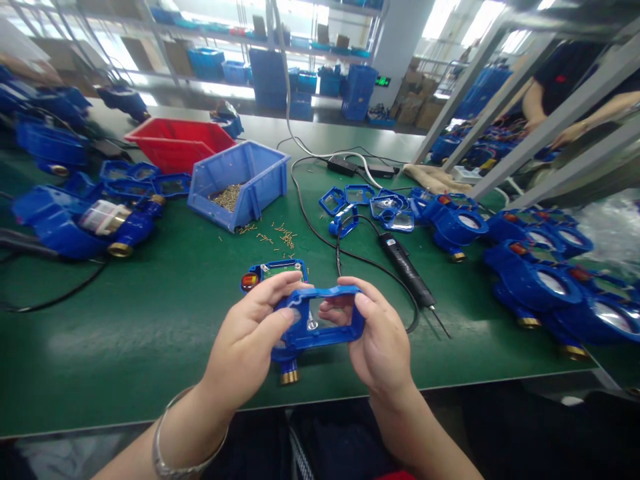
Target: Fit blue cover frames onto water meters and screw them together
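Observation:
Between my two hands is a blue plastic meter cover (327, 335) with a window opening, held up and tilted over the bench. My left hand (250, 340) grips its left end, thumb on the near face. At the right end, my right hand (383, 337) has its thumb on the corner and fingers behind. Underneath and partly hidden sits a blue water meter (289, 368) with a brass threaded end toward me. Its open top shows part of a circuit board, with a red-orange part at the left. Right of my hands lies a black electric screwdriver (406, 270).
Loose brass screws (285, 235) lie beside a blue bin (270, 183) holding more screws; a red bin (173, 147) stands behind. Blue covers (359, 194) and finished-looking meters (537, 280) sit right, another meter (75, 220) left. Cables cross the green bench. A co-worker's arms (537, 110) show beyond metal bars.

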